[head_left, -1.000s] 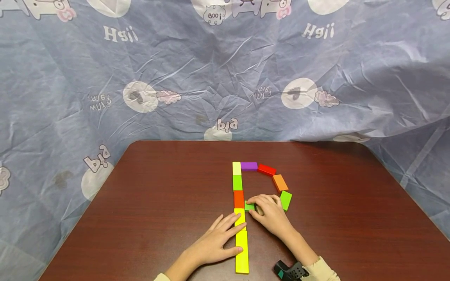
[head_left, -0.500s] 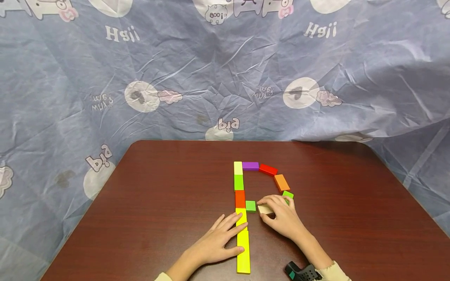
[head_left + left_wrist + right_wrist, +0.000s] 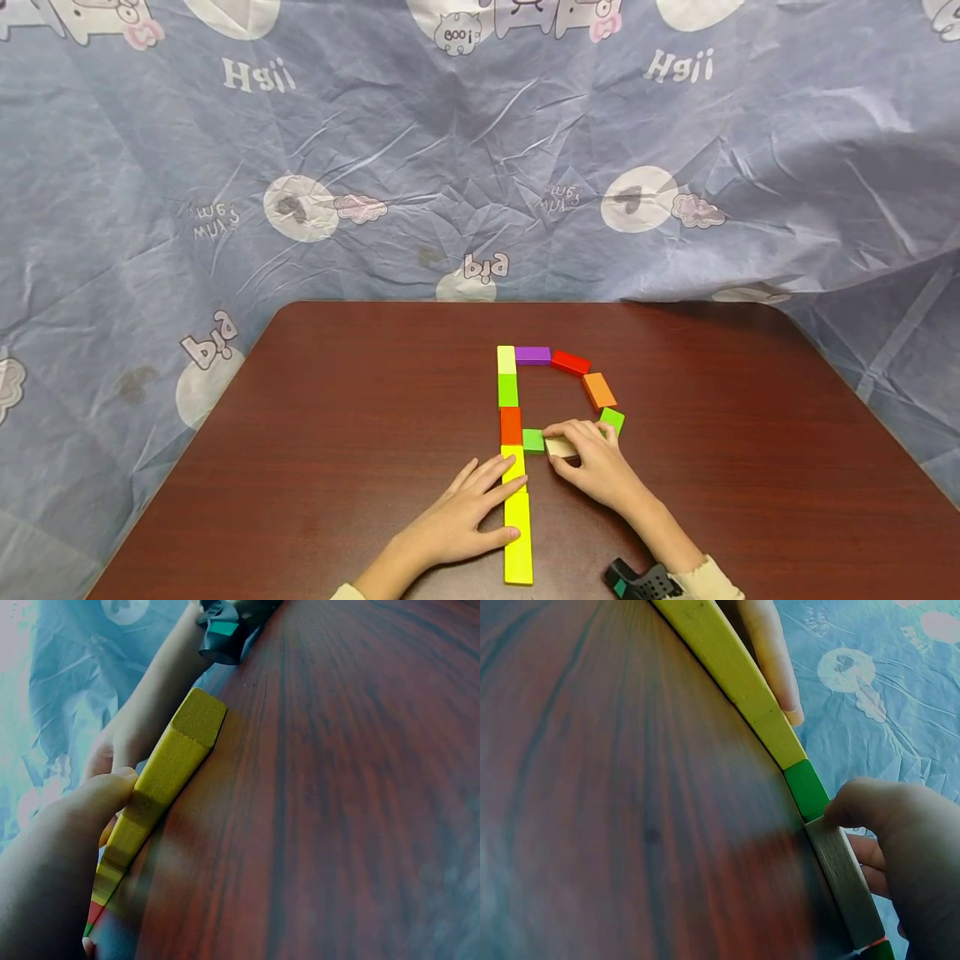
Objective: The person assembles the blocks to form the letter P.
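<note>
My left hand (image 3: 457, 517) lies with its fingers spread across the two yellow blocks (image 3: 517, 550), thumb on the nearer one. My right hand (image 3: 596, 467) pinches a cream wooden block (image 3: 558, 447) between thumb and fingers, flat on the table. That block's left end meets a small green block (image 3: 533, 441), as the right wrist view also shows for the cream block (image 3: 845, 881). The green block sits against the column beside the red block (image 3: 511, 426). At the cream block's far side, a light green block (image 3: 612, 418) is partly hidden by my right fingers.
The column continues away with a lime block (image 3: 507, 390) and a pale yellow block (image 3: 506, 359). From its top curve a purple block (image 3: 532, 356), a red block (image 3: 571, 362) and an orange block (image 3: 599, 390). The brown table (image 3: 360, 400) ends at a grey-blue printed cloth (image 3: 420, 150).
My right hand left the green block and shifted right onto the cream block, opening a gap. It then slid the cream block back left, closing that gap. My left hand stayed put.
</note>
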Action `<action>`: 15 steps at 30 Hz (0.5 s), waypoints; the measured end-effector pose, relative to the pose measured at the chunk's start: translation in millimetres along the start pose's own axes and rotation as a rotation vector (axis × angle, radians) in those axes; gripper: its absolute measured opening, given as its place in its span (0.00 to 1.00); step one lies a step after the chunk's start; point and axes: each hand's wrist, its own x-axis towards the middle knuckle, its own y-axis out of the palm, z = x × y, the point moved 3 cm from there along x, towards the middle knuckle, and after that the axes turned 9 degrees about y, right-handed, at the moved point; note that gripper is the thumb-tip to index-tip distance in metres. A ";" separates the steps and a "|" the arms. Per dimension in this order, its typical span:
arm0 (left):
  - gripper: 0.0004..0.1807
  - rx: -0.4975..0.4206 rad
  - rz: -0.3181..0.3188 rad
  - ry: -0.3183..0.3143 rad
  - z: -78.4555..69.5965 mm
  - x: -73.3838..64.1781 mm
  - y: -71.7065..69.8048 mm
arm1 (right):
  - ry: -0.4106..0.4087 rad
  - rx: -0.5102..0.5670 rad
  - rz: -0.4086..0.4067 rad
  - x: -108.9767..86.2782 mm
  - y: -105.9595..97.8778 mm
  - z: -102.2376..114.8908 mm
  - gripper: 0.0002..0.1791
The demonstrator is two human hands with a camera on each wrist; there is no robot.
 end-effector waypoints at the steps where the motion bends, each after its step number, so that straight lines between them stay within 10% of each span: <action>1: 0.32 -0.003 0.002 -0.002 0.0 -0.1 0.0 | 0.000 0.002 0.004 0.2 0.4 0.7 0.16; 7: 0.32 0.007 0.000 0.002 -0.3 -0.4 0.2 | 0.003 0.030 0.004 0.4 -2.8 -1.9 0.16; 15: 0.33 0.019 -0.006 0.005 -0.2 -0.4 0.1 | 0.174 0.075 -0.188 -5.6 -27.7 -39.4 0.16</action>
